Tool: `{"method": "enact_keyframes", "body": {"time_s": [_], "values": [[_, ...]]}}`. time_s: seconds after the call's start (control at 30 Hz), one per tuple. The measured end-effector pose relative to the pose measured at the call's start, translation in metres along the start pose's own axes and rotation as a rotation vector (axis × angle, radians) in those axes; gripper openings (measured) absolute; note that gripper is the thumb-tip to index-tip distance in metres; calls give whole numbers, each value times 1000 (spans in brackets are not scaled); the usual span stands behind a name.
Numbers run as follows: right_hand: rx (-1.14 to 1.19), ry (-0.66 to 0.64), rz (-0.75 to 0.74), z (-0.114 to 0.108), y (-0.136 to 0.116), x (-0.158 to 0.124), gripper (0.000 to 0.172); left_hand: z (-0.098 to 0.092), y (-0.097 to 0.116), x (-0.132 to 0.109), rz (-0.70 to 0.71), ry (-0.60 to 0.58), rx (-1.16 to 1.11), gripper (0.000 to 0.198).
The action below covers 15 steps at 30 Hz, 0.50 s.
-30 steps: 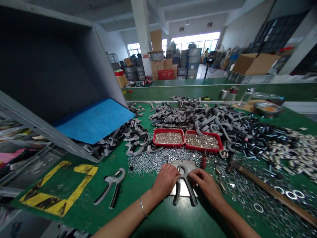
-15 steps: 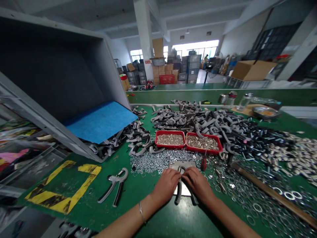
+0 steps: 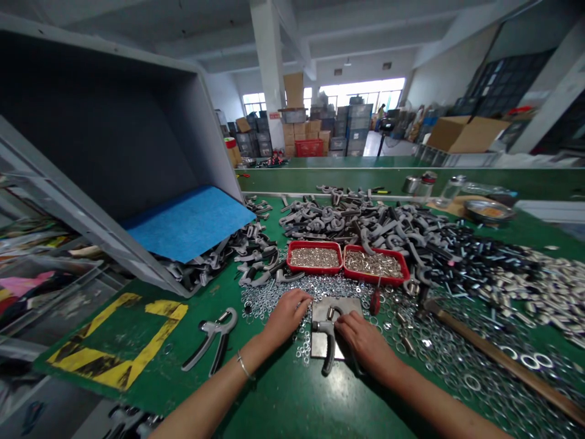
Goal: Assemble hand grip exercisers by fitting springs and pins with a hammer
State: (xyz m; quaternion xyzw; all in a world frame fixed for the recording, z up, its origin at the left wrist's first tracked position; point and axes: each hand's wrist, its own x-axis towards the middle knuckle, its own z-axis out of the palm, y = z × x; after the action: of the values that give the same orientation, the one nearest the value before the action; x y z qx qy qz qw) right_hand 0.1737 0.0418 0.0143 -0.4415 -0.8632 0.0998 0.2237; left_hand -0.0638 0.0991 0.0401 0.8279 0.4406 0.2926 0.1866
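My left hand [image 3: 287, 314] has its fingers bunched, tips down in the pile of small metal washers [image 3: 269, 297]; what they pinch is too small to see. My right hand [image 3: 361, 340] grips a grey and black hand-grip assembly [image 3: 328, 356], which lies on a square metal plate [image 3: 350, 305] on the green table. A finished hand grip [image 3: 212, 341] lies to the left, apart from both hands.
Two red trays [image 3: 314, 257] [image 3: 375, 263] of small metal parts sit behind the plate, with a heap of grey handles [image 3: 365, 219] beyond. A tilted grey crate [image 3: 114, 146] with a blue sheet [image 3: 192, 222] is at left. A wooden-handled hammer [image 3: 503, 360] lies at right.
My left hand has let go of the hand grip and moved left and forward into the washers. My right hand has stayed on the hand grip, which now lies partly uncovered.
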Motion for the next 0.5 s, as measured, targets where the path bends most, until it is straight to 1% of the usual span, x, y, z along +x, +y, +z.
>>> {"method": "enact_keyframes", "body": {"time_s": [0.07, 0.1, 0.17, 0.2, 0.23, 0.3, 0.37, 0.43, 0.47, 0.5], "values": [[28, -10, 9, -12, 5, -10, 29, -6, -3, 11, 6, 2, 31, 20], [35, 13, 41, -19, 13, -20, 32, -10, -5, 19, 7, 1, 53, 20], [-1, 119, 159, -38, 38, -50, 34, -17, -11, 40, -1, -8, 109, 20], [-65, 200, 233, -49, 55, -70, 35, -20, -16, 53, -10, -18, 144, 20], [-143, 248, 297, -59, 74, -92, 35, -22, -22, 67, -22, -33, 182, 21], [-318, 246, 392, -79, 112, -134, 36, -24, -33, 94, -54, -79, 267, 21], [-451, 197, 447, -93, 142, -166, 39, -22, -42, 119, -97, -145, 356, 17], [-482, 155, 461, -101, 160, -181, 44, -18, -46, 136, -144, -209, 439, 22], [-461, 147, 465, -104, 164, -182, 47, -15, -46, 142, -166, -234, 475, 26], [-410, 170, 483, -106, 167, -181, 50, -13, -46, 147, -185, -255, 506, 29]]}}
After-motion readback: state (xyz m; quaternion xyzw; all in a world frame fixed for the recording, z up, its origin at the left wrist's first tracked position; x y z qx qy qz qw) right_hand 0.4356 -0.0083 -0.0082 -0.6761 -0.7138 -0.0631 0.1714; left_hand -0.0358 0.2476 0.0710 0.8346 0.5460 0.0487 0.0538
